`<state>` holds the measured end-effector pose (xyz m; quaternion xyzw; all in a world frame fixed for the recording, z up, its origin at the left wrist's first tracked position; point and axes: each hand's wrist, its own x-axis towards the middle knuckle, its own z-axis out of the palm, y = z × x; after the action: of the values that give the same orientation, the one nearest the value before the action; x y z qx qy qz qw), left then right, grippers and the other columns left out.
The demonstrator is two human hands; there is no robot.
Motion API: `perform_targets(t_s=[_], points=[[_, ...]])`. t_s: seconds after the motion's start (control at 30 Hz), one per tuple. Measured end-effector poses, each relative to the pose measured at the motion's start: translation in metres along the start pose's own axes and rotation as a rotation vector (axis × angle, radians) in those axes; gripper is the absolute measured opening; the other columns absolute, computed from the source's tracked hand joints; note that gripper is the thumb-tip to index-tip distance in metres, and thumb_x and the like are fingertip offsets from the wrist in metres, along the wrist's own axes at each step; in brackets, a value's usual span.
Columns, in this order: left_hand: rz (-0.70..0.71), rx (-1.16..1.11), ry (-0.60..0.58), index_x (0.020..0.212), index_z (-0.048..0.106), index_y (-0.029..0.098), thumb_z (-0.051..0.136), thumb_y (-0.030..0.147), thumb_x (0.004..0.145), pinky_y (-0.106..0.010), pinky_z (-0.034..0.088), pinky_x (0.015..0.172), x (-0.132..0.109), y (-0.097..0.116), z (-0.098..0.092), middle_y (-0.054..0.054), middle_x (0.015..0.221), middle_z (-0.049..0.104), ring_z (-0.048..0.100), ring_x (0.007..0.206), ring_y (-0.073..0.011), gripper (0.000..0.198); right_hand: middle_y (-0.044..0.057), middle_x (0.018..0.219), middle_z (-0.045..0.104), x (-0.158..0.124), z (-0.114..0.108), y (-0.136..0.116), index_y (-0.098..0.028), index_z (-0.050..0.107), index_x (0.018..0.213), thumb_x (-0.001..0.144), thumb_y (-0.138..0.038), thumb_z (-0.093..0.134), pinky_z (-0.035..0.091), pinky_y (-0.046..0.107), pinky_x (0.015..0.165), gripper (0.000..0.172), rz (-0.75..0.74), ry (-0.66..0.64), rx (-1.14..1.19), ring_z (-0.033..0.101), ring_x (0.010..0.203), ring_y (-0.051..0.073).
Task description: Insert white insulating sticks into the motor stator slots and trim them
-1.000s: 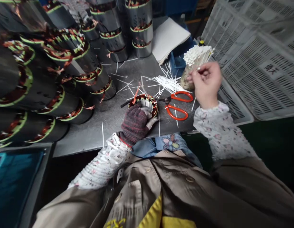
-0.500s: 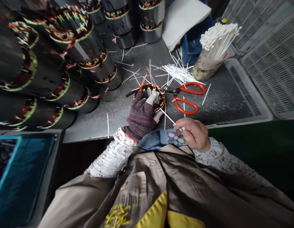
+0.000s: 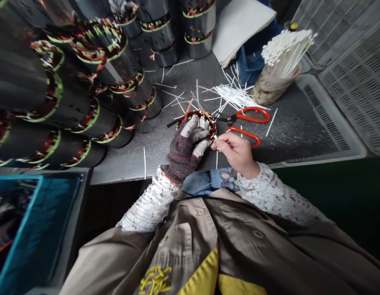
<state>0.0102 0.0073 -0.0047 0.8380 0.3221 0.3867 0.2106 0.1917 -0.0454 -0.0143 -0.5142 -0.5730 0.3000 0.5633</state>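
A small motor stator with copper windings lies on the grey worktop, and a dark knitted glove covers my left hand. That hand grips the stator, its fingers hiding much of the core. My right hand, bare, pinches a thin white insulating stick with its tip at the stator's near rim. Orange-handled scissors lie just right of the stator, and my right hand partly covers the lower handle. Loose white sticks are scattered behind them.
Large wound stators are stacked at the left and back. A cup of white sticks stands at the right, near a paper stack and white perforated crates. A teal bin sits at the lower left.
My right hand has moved from the bundle of sticks, over the worktop's near edge, to the stator, carrying a stick. My left-hand fingers have shifted across the stator.
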Motion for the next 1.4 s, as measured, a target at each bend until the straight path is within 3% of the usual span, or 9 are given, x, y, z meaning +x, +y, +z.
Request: perform_targets(t_s=[0.13, 0.33, 0.5, 0.63, 0.8, 0.9, 1.07, 1.27, 1.4], points=[[-0.029, -0.043, 0.041, 0.121, 0.069, 0.025, 0.057, 0.04, 0.108, -0.049, 0.062, 0.104, 0.004, 0.007, -0.004, -0.007, 0.114, 0.078, 0.075, 0.112, -0.0228, 0.024, 0.0, 0.068, 0.068, 0.002, -0.007, -0.01, -0.021, 0.067, 0.079, 0.099, -0.05, 0.062, 0.043, 0.025, 0.053, 0.036, 0.05, -0.041, 0.082, 0.055, 0.052, 0.011], [0.082, -0.053, 0.068, 0.105, 0.073, 0.022, 0.062, 0.035, 0.106, -0.049, 0.062, 0.102, 0.01, 0.004, -0.006, -0.006, 0.107, 0.081, 0.076, 0.107, -0.0218, 0.016, 0.0, 0.068, 0.062, 0.008, -0.008, -0.018, -0.021, 0.063, 0.074, 0.097, -0.038, 0.06, 0.043, 0.028, 0.063, 0.029, -0.064, -0.063, -0.11, 0.054, 0.062, 0.013], [0.108, 0.016, -0.023, 0.111, 0.072, 0.026, 0.056, 0.037, 0.109, -0.05, 0.056, 0.114, 0.012, 0.002, -0.008, -0.004, 0.112, 0.081, 0.077, 0.109, -0.0199, 0.02, -0.002, 0.059, 0.054, 0.014, -0.004, -0.007, -0.022, 0.059, 0.069, 0.091, -0.032, 0.061, 0.036, 0.03, 0.059, 0.025, -0.052, -0.058, -0.252, 0.047, 0.055, 0.013], [0.223, 0.026, 0.022, 0.112, 0.072, 0.022, 0.055, 0.032, 0.109, -0.046, 0.056, 0.114, 0.012, 0.005, -0.008, -0.004, 0.108, 0.081, 0.077, 0.105, -0.0183, 0.019, -0.001, 0.065, 0.055, 0.017, -0.007, -0.013, -0.022, 0.056, 0.067, 0.09, -0.031, 0.065, 0.035, 0.03, 0.056, 0.026, -0.146, -0.016, -0.284, 0.047, 0.054, 0.013], [0.146, 0.219, -0.053, 0.117, 0.074, 0.021, 0.056, 0.03, 0.106, -0.05, 0.051, 0.118, 0.011, 0.003, -0.003, -0.006, 0.107, 0.08, 0.076, 0.104, -0.0206, 0.023, -0.002, 0.054, 0.052, 0.018, -0.016, -0.026, -0.023, 0.052, 0.061, 0.098, -0.035, 0.06, 0.032, 0.032, 0.048, 0.04, -0.244, -0.193, -0.266, 0.047, 0.047, 0.015], [0.111, 0.242, -0.116, 0.116, 0.073, 0.021, 0.059, 0.03, 0.105, -0.048, 0.052, 0.115, 0.01, 0.003, -0.003, -0.006, 0.105, 0.079, 0.075, 0.104, -0.021, 0.02, 0.0, 0.061, 0.058, 0.016, -0.025, -0.032, -0.025, 0.063, 0.068, 0.103, -0.038, 0.057, 0.04, 0.032, 0.05, 0.038, -0.149, -0.201, -0.105, 0.053, 0.052, 0.016], [0.151, 0.119, 0.043, 0.116, 0.067, 0.017, 0.049, 0.029, 0.108, -0.043, 0.059, 0.106, 0.008, 0.003, -0.005, -0.009, 0.112, 0.078, 0.073, 0.113, -0.0216, 0.023, 0.007, 0.083, 0.069, 0.012, -0.026, -0.033, -0.023, 0.067, 0.072, 0.098, -0.054, 0.063, 0.055, 0.036, 0.069, 0.041, 0.053, -0.249, 0.269, 0.066, 0.08, 0.022], [0.047, 0.07, 0.032, 0.138, 0.056, 0.02, 0.047, 0.025, 0.109, -0.041, 0.06, 0.106, 0.013, 0.003, -0.004, -0.011, 0.128, 0.074, 0.071, 0.123, -0.0218, 0.031, 0.001, 0.059, 0.05, 0.011, -0.035, -0.037, -0.023, 0.047, 0.061, 0.095, -0.048, 0.064, 0.05, 0.035, 0.061, 0.045, 0.257, -0.161, 0.449, 0.054, 0.06, 0.017], [0.094, 0.14, 0.023, 0.15, 0.046, 0.021, 0.049, 0.029, 0.11, -0.041, 0.06, 0.105, 0.01, 0.003, -0.004, -0.013, 0.136, 0.07, 0.071, 0.125, -0.0233, 0.041, 0.003, 0.069, 0.052, 0.044, -0.009, -0.032, -0.025, 0.039, 0.068, 0.099, -0.061, 0.053, 0.057, 0.038, 0.071, 0.049, 0.224, -0.084, 0.425, 0.06, 0.072, 0.019]])
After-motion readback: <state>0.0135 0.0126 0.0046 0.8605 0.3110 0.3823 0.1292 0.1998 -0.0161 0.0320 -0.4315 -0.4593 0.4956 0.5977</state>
